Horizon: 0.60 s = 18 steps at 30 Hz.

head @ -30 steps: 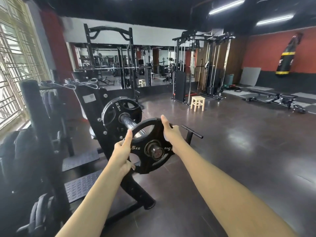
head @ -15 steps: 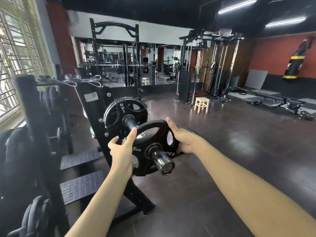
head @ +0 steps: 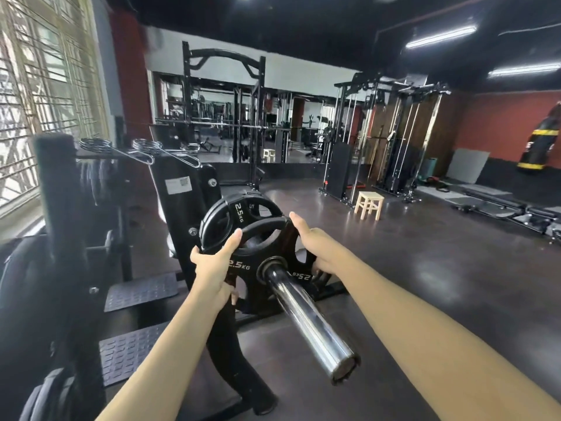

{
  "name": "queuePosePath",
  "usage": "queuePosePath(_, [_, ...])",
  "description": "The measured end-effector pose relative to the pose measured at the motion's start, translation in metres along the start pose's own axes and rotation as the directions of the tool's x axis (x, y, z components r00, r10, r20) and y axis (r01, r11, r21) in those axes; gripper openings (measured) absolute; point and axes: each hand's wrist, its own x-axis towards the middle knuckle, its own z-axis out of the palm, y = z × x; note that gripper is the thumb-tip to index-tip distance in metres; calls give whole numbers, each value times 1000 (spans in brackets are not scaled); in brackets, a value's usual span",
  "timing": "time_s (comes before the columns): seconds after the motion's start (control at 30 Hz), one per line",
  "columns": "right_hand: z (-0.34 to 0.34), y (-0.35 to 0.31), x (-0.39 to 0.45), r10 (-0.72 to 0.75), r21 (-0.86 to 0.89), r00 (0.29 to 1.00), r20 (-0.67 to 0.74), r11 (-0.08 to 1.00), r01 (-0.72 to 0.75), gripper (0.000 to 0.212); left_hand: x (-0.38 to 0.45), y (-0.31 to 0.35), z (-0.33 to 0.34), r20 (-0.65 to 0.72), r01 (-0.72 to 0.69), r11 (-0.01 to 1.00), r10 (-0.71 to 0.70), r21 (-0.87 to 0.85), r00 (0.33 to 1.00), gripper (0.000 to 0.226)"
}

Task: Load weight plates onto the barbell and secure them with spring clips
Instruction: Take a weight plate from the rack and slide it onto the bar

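The left hand (head: 212,268) grips the left edge of the near weight plate (head: 267,253), with the thumb stretched up along the front face and the fingers curled behind the rim. The right hand (head: 315,247) grips the right edge of the same plate; its thumb points up at the rim and its fingers wrap around to the back. This plate, marked 2.5 KG, sits on the chrome barbell sleeve (head: 306,317), between the two hands. The free end of the sleeve comes out in front of the plate and passes below and between both wrists. Just behind the held plate there is a second weight plate (head: 224,217), also marked 2.5 KG, on the same sleeve; whether the two plates touch I cannot tell. Beyond the left hand, higher up, two spring clips (head: 148,150) lie on top of the black rack (head: 182,202). Far beyond the right hand a small wooden stool (head: 368,203) stands on the dark floor (head: 425,268).
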Motion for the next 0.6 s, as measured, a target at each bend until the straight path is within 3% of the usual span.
queuePosePath(0.23, [20,-29,27,-55,-73,998,-24,996,53,126,60,9,-7,-41,-40,999,40,-1,998,177])
queuePosePath(0.47, [37,-43,67,-124,-60,992,-32,991,122,118,97,17,-3,-131,-92,996,91,-1,987,175])
queuePosePath(0.53, [42,-45,80,-145,-51,988,-57,988,142,111,95,21,-3,-147,-70,998,69,1,987,155])
queuePosePath(0.6, [42,-48,86,-139,-39,990,-35,990,137,104,97,20,-2,-149,-24,1000,27,18,988,117])
